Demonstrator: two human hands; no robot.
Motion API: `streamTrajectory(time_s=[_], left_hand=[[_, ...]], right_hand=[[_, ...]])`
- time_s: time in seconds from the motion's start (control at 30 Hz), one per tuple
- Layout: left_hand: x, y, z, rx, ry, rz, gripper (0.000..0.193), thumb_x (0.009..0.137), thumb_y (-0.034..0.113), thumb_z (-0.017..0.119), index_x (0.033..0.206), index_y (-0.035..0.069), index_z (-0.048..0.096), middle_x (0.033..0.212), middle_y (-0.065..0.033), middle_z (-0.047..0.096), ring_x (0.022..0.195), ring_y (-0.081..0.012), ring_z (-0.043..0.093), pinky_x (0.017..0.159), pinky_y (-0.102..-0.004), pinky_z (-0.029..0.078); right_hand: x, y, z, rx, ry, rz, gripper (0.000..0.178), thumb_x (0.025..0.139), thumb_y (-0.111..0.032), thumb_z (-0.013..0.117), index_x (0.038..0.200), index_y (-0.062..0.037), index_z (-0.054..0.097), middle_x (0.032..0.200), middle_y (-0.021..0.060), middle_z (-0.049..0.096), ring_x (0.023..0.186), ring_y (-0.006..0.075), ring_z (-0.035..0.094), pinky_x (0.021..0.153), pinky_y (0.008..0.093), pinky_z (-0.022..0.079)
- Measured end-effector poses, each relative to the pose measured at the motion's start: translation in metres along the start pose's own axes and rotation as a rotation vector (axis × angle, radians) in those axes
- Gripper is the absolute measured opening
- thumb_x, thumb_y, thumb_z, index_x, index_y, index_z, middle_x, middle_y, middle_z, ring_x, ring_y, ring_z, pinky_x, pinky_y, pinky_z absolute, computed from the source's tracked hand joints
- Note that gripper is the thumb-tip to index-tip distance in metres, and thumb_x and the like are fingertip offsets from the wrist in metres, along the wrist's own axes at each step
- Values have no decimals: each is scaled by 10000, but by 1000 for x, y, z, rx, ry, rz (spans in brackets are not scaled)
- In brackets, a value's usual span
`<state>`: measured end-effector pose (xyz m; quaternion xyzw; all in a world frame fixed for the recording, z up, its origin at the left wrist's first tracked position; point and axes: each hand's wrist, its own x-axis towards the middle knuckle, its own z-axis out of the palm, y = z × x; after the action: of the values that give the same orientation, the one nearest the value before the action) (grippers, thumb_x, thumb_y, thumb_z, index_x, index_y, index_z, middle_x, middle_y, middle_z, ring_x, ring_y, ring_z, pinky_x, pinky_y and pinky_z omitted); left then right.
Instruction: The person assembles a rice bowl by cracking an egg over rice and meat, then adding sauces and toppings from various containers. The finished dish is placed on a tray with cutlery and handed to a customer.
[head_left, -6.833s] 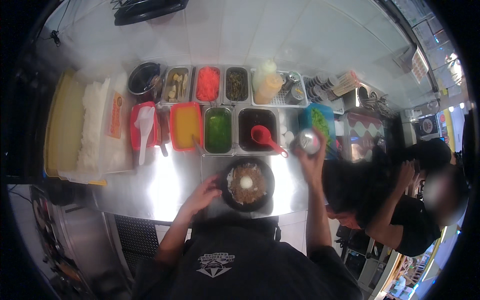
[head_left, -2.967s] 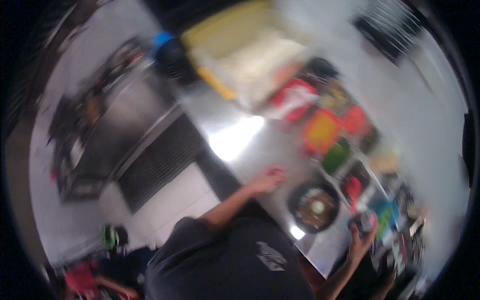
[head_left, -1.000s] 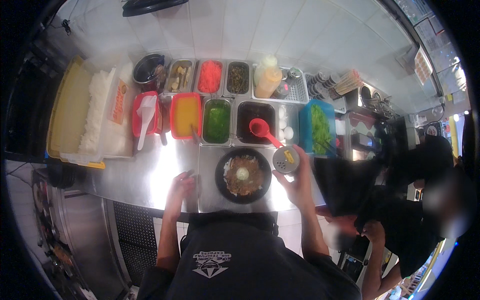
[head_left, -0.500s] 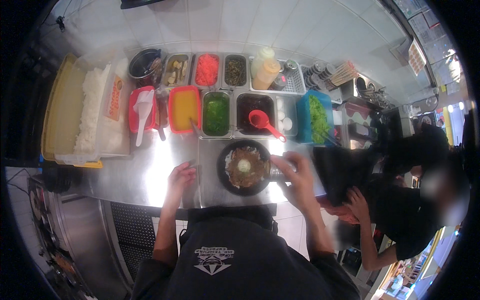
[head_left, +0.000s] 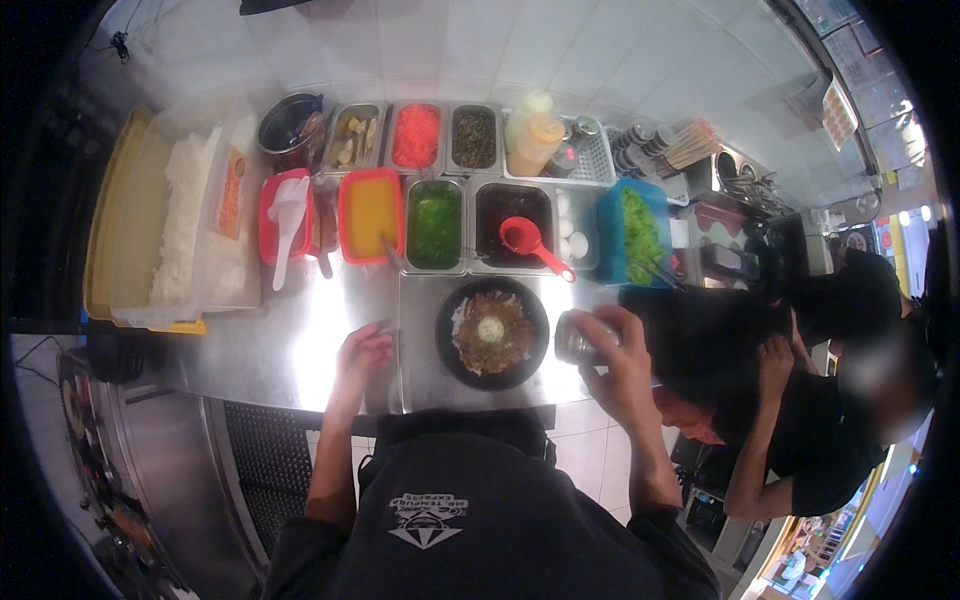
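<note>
A black bowl (head_left: 525, 373) stands on the steel counter, filled with brown, saucy-looking food (head_left: 486, 350) and topped by a pale round dollop (head_left: 490, 328). Just right of the bowl, my right hand (head_left: 622, 362) is closed around a small metal-topped shaker (head_left: 572, 342), held tilted and apart from the bowl. My left hand (head_left: 362, 362) hovers over the counter left of the bowl, fingers loosely bent and apart, with nothing in it.
Behind the bowl stand a yellow liquid tub (head_left: 371, 215), green topping pan (head_left: 434, 225), dark sauce pan with red ladle (head_left: 520, 238), eggs (head_left: 570, 240) and blue lettuce bin (head_left: 640, 235). A rice bin (head_left: 185, 230) stands left. A co-worker (head_left: 830, 420) is close on the right.
My right hand has drawn the shaker away from the bowl's edge toward the right. My left hand stays in place. The co-worker's hand and arm have shifted.
</note>
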<state>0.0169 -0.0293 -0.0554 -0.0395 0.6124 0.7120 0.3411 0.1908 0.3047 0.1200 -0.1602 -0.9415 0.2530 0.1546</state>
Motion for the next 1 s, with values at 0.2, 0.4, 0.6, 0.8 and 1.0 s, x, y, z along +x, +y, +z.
streamTrajectory(time_s=[0.2, 0.4, 0.6, 0.8, 1.0], left_hand=[[1, 1, 2, 6, -9, 17, 419, 974, 63, 528, 1391, 33, 550, 1218, -120, 674, 1041, -184, 672, 936, -324, 548], [-3, 6, 6, 6, 20, 33, 420, 983, 59, 507, 1400, 33, 541, 1232, -135, 671, 1044, -195, 672, 943, -333, 546], [-8, 0, 0, 34, 91, -4, 460, 995, 159, 543, 1427, 7, 503, 1230, -154, 669, 1102, -234, 655, 964, -363, 520], [-12, 8, 11, 25, 172, 7, 483, 964, 137, 558, 1415, -30, 506, 1214, -187, 680, 1087, -255, 672, 942, -365, 533], [-15, 13, 17, 45, 252, 25, 450, 979, 144, 537, 1397, -23, 519, 1221, -203, 676, 1086, -272, 671, 959, -380, 529]], right_hand=[[-2, -1, -9, 40, -67, 26, 812, 610, 84, 806, 1334, -244, 640, 1281, 149, 521, 1183, 352, 561, 975, 412, 525], [10, 5, -1, 128, -79, -51, 837, 580, 52, 839, 1349, -203, 627, 1270, 141, 523, 1193, 338, 560, 1005, 408, 511], [43, 51, 20, 676, 66, 197, 870, 714, -123, 917, 1415, -29, 410, 1297, 108, 532, 1201, 227, 549, 1044, 383, 457], [167, 127, 31, 321, 349, 76, 761, 723, -157, 892, 1323, -26, 442, 1239, 144, 564, 1157, 272, 572, 1025, 381, 451], [257, 209, 64, 10, 246, 9, 764, 682, -161, 881, 1315, -30, 473, 1221, 214, 602, 1157, 377, 597, 983, 447, 489]])
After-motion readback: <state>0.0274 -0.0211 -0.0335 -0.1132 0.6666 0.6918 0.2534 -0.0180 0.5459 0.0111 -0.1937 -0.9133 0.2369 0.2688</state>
